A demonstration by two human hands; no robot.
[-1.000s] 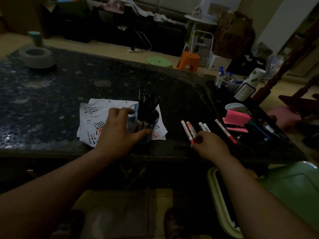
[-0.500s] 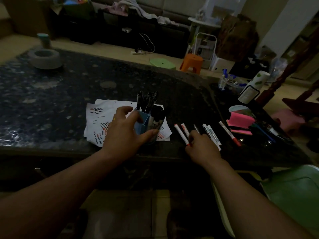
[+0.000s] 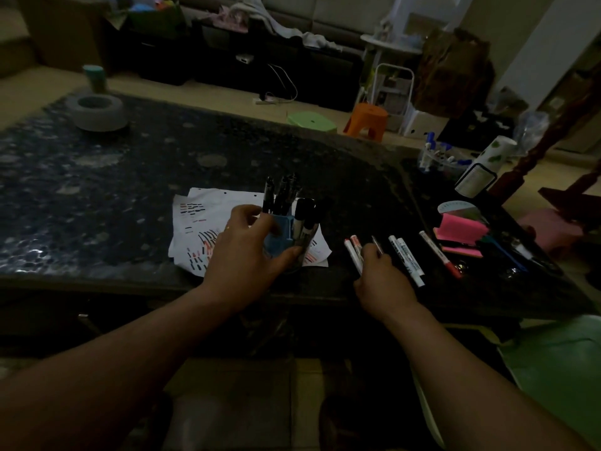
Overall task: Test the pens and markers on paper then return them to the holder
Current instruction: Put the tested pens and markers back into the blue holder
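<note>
Head: left hand [image 3: 247, 252] round holder [image 3: 276, 237], right hand [image 3: 382, 278] round pen [image 3: 376, 244], near table edge [image 3: 113, 283]

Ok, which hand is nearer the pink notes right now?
Right. The right hand sits among the loose markers, left of the pink notes, pinching a thin pen. The left hand is farther left, gripping the holder on the paper.
</note>
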